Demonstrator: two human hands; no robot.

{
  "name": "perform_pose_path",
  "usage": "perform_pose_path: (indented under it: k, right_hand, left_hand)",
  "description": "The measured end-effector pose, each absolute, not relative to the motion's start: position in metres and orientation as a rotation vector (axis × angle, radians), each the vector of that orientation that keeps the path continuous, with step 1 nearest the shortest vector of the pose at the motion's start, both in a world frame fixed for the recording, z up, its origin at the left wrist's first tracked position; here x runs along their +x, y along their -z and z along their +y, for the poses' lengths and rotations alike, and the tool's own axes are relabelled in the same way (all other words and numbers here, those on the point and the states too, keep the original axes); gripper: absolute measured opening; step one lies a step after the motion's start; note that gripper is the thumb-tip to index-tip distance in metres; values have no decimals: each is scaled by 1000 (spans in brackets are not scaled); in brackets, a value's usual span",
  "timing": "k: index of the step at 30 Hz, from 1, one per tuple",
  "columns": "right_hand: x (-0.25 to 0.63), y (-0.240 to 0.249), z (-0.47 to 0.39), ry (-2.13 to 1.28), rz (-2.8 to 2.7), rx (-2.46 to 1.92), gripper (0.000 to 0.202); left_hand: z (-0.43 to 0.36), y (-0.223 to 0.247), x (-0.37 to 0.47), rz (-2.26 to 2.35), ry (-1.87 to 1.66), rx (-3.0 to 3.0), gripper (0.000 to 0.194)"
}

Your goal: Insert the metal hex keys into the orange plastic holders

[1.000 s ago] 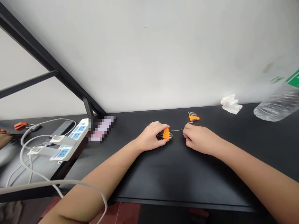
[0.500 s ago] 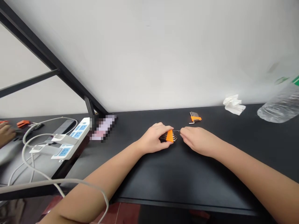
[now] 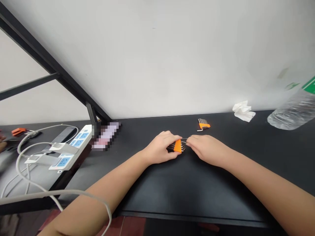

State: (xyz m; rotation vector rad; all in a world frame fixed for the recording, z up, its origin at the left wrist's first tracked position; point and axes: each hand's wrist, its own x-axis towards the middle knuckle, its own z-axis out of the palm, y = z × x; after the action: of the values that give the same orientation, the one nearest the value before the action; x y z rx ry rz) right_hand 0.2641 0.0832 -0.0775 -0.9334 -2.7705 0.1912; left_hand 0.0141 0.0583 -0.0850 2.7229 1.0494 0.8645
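My left hand (image 3: 162, 147) grips an orange hex key holder (image 3: 177, 146) between thumb and fingers, just above or on the black table (image 3: 162, 186). Several metal hex keys stick out of the holder toward the right. Close by on the right, my right hand (image 3: 204, 147) pinches the end of a thin hex key (image 3: 185, 139) that reaches across to the holder's upper end. Whether this key's far end sits in the holder is hidden by my left fingers. Behind my right hand lies a second orange holder (image 3: 204, 126) with several hex keys in it.
Crumpled white tissue (image 3: 243, 111) and a clear plastic bottle (image 3: 290, 109) are at the back right. To the left are a white power strip (image 3: 73, 144), plugged-in chargers and looping white cables (image 3: 83, 193). Another person's hand shows partly at the far left edge. A wall stands behind the table.
The view has turned slightly, shifting the scene a little left. My hands keep their hold on the holder and the thin key; the key's angle at the holder differs slightly.
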Motion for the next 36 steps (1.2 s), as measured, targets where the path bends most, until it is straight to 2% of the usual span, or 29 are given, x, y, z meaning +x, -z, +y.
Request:
perform_pose_path:
  k: [36]
  right_hand:
    - [261, 69, 76, -202, -2801, -922, 28]
  left_hand:
    - [54, 88, 22, 1030, -867, 2776, 46]
